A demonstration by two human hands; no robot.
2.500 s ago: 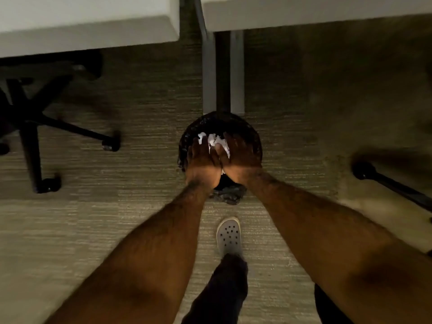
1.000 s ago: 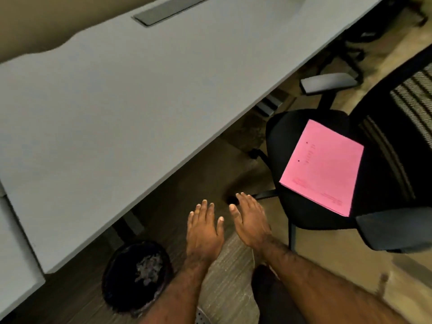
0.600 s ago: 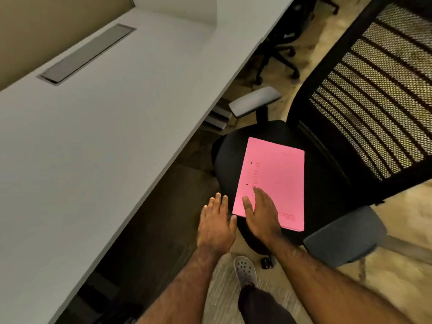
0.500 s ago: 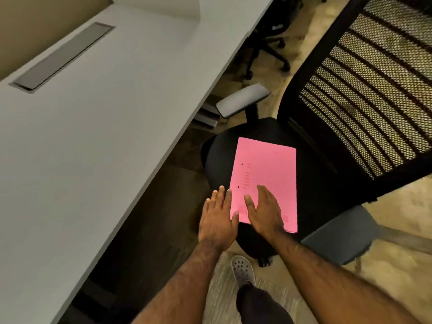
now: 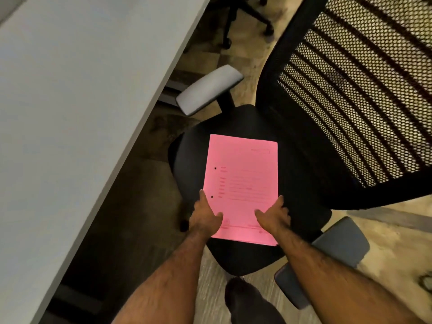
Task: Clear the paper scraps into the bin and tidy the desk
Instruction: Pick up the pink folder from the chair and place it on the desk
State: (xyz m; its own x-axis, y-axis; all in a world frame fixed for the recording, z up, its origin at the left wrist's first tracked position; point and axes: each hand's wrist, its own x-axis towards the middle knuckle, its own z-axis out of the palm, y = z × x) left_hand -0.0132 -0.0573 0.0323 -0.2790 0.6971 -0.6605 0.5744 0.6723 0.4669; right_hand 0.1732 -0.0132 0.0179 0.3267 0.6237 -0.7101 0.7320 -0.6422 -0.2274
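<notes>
A pink stack of punched paper sheets [image 5: 243, 178] lies on the black seat of an office chair [image 5: 301, 190]. My left hand [image 5: 204, 217] grips the stack's lower left edge, thumb on top and fingers along the side. On the lower right edge sits my right hand [image 5: 273, 217], thumb on top of the sheets. The fingers under the stack are hidden. The grey desk [image 5: 77, 108] runs along the left. The bin is out of view.
The chair's mesh backrest [image 5: 357, 90] rises at the right, with grey armrests at the back left [image 5: 209, 90] and at the front right [image 5: 327, 258]. Another chair's wheeled base [image 5: 245, 17] stands at the top. My leg [image 5: 247, 302] is below the seat.
I turned from the bin to the chair. Both hands moved from flat and apart onto the pink stack, and each now grips a lower edge of it.
</notes>
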